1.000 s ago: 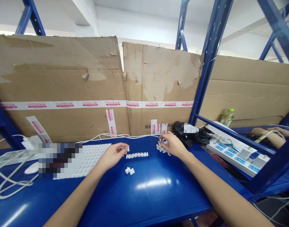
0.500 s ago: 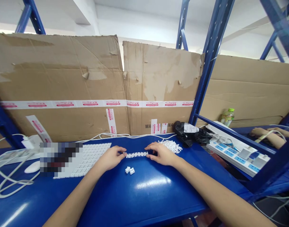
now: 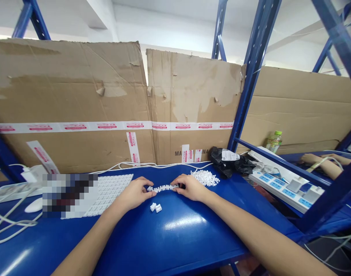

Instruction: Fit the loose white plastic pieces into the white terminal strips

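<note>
My left hand [image 3: 133, 193] pinches the left end of a short row of small white plastic parts [image 3: 163, 188] on the blue shelf top [image 3: 178, 234]. At the row's right end, my right hand [image 3: 189, 186] has its fingers closed on it. Two loose white pieces [image 3: 155, 207] lie just in front of the row. Behind my right hand sits a heap of small white parts [image 3: 205, 178]. A white tray of assembled rows [image 3: 109, 189] lies to the left of my left hand.
Cardboard sheets [image 3: 106, 103] wall off the back. White cables [image 3: 11, 218] and a mouse [image 3: 33, 205] lie at the left. A black bag [image 3: 230, 163], a power strip [image 3: 281, 188] and a bottle [image 3: 273, 141] sit at the right. Another person's hands [image 3: 322, 163] rest beyond the blue post [image 3: 246, 92].
My right hand left the heap of white parts and came to the right end of the row. My left hand moved onto the row's left end. The row is now slightly tilted.
</note>
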`<state>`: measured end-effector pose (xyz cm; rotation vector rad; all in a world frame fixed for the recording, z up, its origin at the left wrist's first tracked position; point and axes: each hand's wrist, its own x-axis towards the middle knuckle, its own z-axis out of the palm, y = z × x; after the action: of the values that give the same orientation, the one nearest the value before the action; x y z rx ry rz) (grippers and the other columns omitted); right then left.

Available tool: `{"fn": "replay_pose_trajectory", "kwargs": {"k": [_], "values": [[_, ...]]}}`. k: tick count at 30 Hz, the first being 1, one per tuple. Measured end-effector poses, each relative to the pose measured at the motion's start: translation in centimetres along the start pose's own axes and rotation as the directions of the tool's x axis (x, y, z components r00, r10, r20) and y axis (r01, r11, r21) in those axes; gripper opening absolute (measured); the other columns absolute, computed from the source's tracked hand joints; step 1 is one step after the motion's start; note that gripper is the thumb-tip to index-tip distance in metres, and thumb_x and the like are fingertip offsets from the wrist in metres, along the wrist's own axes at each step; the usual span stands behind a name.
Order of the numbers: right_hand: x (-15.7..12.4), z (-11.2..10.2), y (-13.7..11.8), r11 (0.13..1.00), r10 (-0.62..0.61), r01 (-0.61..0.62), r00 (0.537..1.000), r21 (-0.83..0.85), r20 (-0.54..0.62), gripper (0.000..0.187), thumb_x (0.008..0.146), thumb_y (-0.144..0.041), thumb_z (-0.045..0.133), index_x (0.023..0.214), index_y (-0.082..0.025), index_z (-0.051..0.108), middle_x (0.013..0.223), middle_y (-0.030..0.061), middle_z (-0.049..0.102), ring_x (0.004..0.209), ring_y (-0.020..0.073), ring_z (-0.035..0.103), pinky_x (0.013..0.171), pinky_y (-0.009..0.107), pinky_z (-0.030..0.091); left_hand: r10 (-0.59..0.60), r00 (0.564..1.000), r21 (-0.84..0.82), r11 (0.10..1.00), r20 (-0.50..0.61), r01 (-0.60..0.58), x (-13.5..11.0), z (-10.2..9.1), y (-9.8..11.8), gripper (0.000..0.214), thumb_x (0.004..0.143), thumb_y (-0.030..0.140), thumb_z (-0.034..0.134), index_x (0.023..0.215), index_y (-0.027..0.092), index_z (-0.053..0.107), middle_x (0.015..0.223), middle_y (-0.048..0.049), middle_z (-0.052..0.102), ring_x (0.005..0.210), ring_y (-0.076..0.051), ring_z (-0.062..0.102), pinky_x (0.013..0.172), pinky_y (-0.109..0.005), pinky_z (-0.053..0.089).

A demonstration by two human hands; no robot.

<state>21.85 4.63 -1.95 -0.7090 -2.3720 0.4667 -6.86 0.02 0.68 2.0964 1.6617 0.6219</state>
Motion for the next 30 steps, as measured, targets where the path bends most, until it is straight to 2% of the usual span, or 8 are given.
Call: {"fn": "replay_pose_trajectory", "kwargs": {"k": [7, 11, 16, 19, 23, 30], "values": [[0.6, 0.1, 0.0, 0.999, -0.046, 0.046, 0.998, 0.014, 0.031, 0.031, 0.097, -0.026, 0.076, 0.128, -0.023, 0.077, 0.122, 0.0098, 0.078, 0.113, 0.0253, 0.071, 0.104, 0.041, 0.054, 0.033, 0.999, -0.004, 0.999, -0.013, -0.033, 0.2, 0.0, 0.0, 0.039, 0.082, 0.044, 0.07, 0.112, 0.021, 0.081, 0.115, -0.0097, 0.076, 0.078, -0.024, 0.074, 0.075, -0.033, 0.055], [0.9, 0.3, 0.1, 0.997, -0.075, 0.074, 0.997, 0.024, 0.033, 0.031, 0.098, -0.025, 0.075, 0.128, -0.024, 0.076, 0.122, 0.009, 0.078, 0.114, 0.0249, 0.071, 0.106, 0.042, 0.052, 0.003, 1.0, -0.002, 1.0, -0.025, -0.003, 0.1, -0.2, 0.2, 0.048, 0.079, 0.049, 0.073, 0.115, 0.018, 0.08, 0.117, -0.0116, 0.076, 0.08, -0.026, 0.074, 0.075, -0.034, 0.056], [0.8, 0.3, 0.2, 0.996, -0.083, 0.082, 0.996, 0.035, 0.032, 0.028, 0.098, -0.024, 0.074, 0.126, -0.023, 0.077, 0.121, 0.0085, 0.079, 0.113, 0.0239, 0.071, 0.106, 0.041, 0.052, 0.005, 0.999, 0.014, 1.0, 0.032, -0.006, -0.2, -0.9, 0.5, 0.053, 0.079, 0.051, 0.071, 0.117, 0.016, 0.08, 0.122, -0.0133, 0.076, 0.086, -0.027, 0.076, 0.077, -0.034, 0.056], [0.7, 0.2, 0.1, 0.996, -0.077, 0.076, 0.996, 0.036, 0.037, 0.027, 0.099, -0.024, 0.073, 0.125, -0.023, 0.077, 0.121, 0.008, 0.079, 0.113, 0.0236, 0.07, 0.105, 0.039, 0.052, 0.02, 0.999, 0.088, 0.996, 0.042, -0.023, -0.3, -1.4, 0.7, 0.051, 0.081, 0.051, 0.068, 0.117, 0.017, 0.081, 0.112, -0.0126, 0.079, 0.091, -0.03, 0.076, 0.081, -0.035, 0.054], [0.7, 0.1, -0.1, 0.997, -0.061, 0.06, 0.997, 0.037, 0.036, 0.026, 0.099, -0.023, 0.073, 0.124, -0.023, 0.078, 0.121, 0.0079, 0.079, 0.112, 0.0234, 0.071, 0.103, 0.039, 0.053, -0.014, 0.995, 0.13, 0.991, 0.095, 0.001, -0.5, -1.6, 0.9, 0.05, 0.085, 0.051, 0.064, 0.12, 0.018, 0.079, 0.093, -0.0085, 0.08, 0.085, -0.029, 0.075, 0.074, -0.034, 0.051], [0.9, 0.2, 0.2, 0.997, -0.063, 0.06, 0.997, 0.053, 0.045, 0.025, 0.098, -0.021, 0.072, 0.123, -0.023, 0.078, 0.119, 0.0068, 0.08, 0.111, 0.023, 0.071, 0.104, 0.038, 0.053, 0.026, 0.993, 0.163, 0.986, 0.117, -0.045, -0.4, -1.6, 1.3, 0.049, 0.09, 0.051, 0.06, 0.12, 0.018, 0.079, 0.094, -0.0088, 0.08, 0.084, -0.028, 0.074, 0.073, -0.032, 0.048]]}}
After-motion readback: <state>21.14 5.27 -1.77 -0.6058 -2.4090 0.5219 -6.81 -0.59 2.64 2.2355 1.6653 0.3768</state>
